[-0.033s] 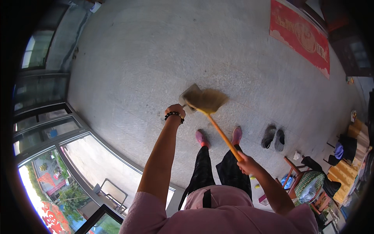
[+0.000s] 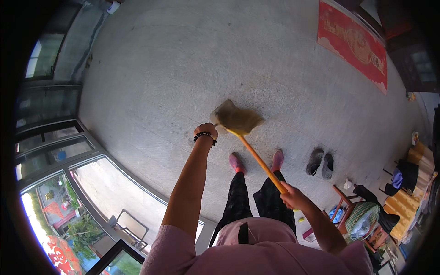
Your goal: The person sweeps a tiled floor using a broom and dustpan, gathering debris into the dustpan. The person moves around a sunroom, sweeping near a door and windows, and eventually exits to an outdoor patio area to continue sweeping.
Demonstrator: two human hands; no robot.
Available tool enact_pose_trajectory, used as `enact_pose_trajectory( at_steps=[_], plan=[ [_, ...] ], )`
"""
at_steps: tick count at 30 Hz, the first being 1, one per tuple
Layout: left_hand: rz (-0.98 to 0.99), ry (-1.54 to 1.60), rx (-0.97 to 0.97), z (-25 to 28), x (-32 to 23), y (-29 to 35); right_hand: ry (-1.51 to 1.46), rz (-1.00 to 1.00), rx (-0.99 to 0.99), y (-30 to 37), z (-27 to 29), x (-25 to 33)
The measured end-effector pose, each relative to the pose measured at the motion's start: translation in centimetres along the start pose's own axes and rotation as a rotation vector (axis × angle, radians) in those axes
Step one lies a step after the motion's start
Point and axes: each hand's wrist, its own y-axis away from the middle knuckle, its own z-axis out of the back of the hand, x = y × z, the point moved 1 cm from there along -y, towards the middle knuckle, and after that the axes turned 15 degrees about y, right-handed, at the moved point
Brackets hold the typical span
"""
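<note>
Head view: the step in hand looks like sweeping, with a broom (image 2: 257, 157) and a dustpan (image 2: 222, 111) worked together on the grey floor (image 2: 160, 82). The dustpan lies ahead of the pink shoes (image 2: 236, 163), a little to the left; the blurred bristles (image 2: 246, 120) overlap its right side — whether they touch it, I cannot tell. The left hand (image 2: 206, 129), bracelet at the wrist, is closed in a fist at the pan's near end, seemingly around its handle, though the fingers are hidden. The right hand (image 2: 293, 197) has its fingers wrapped snugly round the upper part of the broom's orange handle. A pair of dark shoes (image 2: 315, 161) stands to the right, well apart from the bristles. As I judge it, another stroke calls for a steady pan — its lip flat — and bristles drawn leftward, low.
</note>
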Motion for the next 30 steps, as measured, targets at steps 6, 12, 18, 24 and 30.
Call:
enact_pose_trajectory(
  at_steps=[6, 12, 18, 24, 30],
  plan=[
    [0.032, 0.004, 0.025, 0.0, 3.9, 0.6, 0.460, 0.088, -0.309, 11.1, 0.5, 2.5],
    [0.088, 0.064, 0.025, 0.8, 8.1, 3.6, 0.439, 0.081, -0.558, 6.8, 4.4, 1.0],
    [0.088, 0.064, 0.002, 0.3, 10.8, 4.3, 0.077, 0.012, -0.518, -8.0, 6.9, 3.9],
    [0.091, 0.072, 0.048, -1.3, 12.0, 2.1, 0.365, -0.033, -0.279, -7.6, -1.2, 5.5],
    [0.044, 0.037, 0.185, -0.6, 13.8, 2.3, 0.310, -0.038, -0.334, 6.4, -5.8, 2.9]
  ],
)
